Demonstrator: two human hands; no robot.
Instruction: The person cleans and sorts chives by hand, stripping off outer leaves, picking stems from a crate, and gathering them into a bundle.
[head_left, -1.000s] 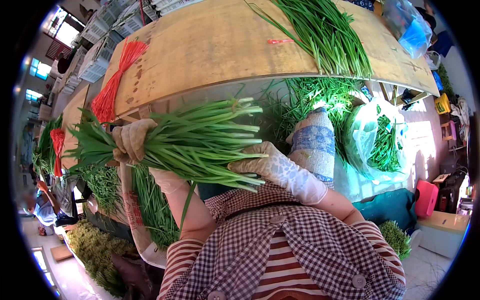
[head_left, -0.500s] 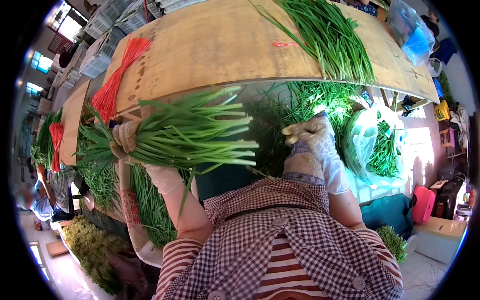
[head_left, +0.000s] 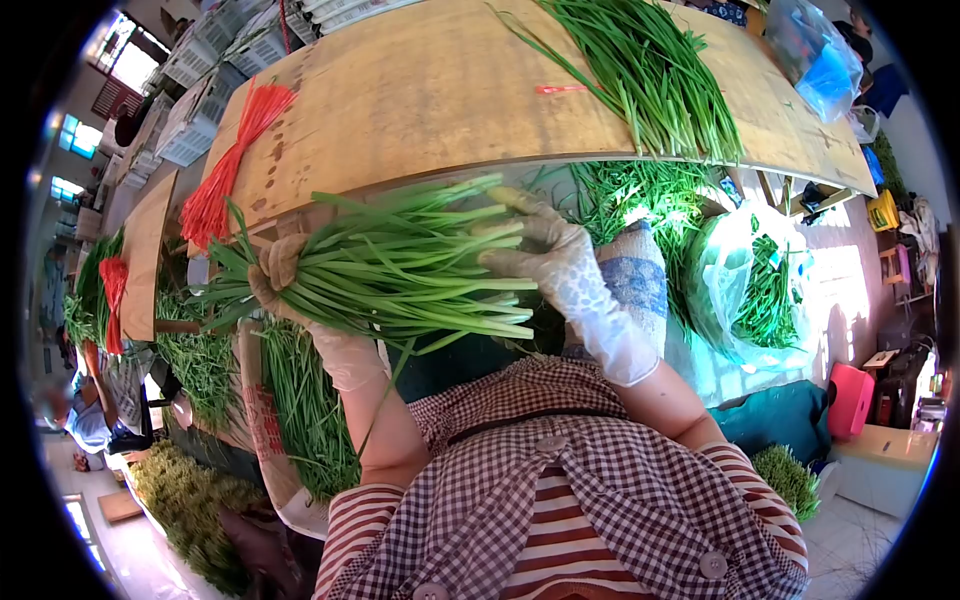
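Note:
My left hand [head_left: 280, 268], in a stained glove, is closed around the leafy end of a bunch of garlic chives [head_left: 400, 265]. The bunch lies sideways in the air in front of the table, its pale cut stems fanned out to the right. At those stem ends is my gloved right hand [head_left: 548, 240], fingers spread, with the thumb and fingertips at the upper stems. Whether it presses on them I cannot tell. A second pile of garlic chives [head_left: 655, 75] rests on the wooden table [head_left: 400, 95], its stems reaching the near edge.
Red ties [head_left: 235, 165] hang over the table's left corner, and one red strip [head_left: 560, 89] lies on top. A clear bag of greens [head_left: 750, 290] stands at right. Beside my left arm is a container of chives [head_left: 305, 410]. Another person [head_left: 95, 410] is at far left.
My right hand has moved left and up to the stem ends, its fingers spreading from a curled pose. The bunch in my left hand has shifted slightly right.

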